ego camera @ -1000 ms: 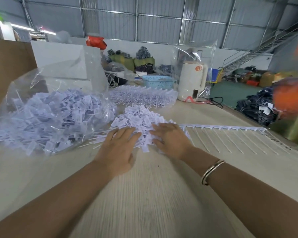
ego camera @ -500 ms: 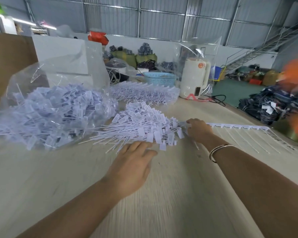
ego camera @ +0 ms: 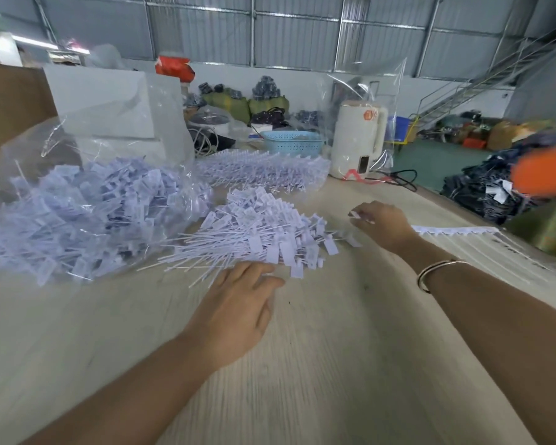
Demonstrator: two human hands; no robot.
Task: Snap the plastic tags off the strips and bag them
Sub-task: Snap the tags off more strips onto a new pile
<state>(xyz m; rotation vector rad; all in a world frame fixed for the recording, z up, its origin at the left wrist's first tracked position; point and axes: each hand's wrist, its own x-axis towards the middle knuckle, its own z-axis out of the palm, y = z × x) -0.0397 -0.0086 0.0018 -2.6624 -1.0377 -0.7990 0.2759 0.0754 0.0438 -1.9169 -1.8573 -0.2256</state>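
A loose pile of tags (ego camera: 264,229) is heaped mid-table: thin white plastic stems w/ flat rectangular heads, fanned toward the near-left. The left hand (ego camera: 238,303) is laid flat, palm down, fingers straight & slightly spread, fingertips touching the pile's near edge. The right hand (ego camera: 382,224) is held just right of the pile, fingers curled; a small white tag piece (ego camera: 361,216) is pinched at the fingertips. A thin metal bangle (ego camera: 437,273) is worn on the right wrist.

A clear, crinkly plastic bag (ego camera: 87,203) stuffed w/ more tags is slumped at left, touching the pile's far-left side. A strip (ego camera: 456,231), a white comb-like rail w/ thin stems, is laid flat behind the right forearm. A stack of unsnapped strips (ego camera: 264,171) is seen farther back. The table (ego camera: 334,364) is pale wood-grain laminate, matte. Behind: a blue perforated basket (ego camera: 291,142) & a cream rounded kettle (ego camera: 357,139) under clear film.
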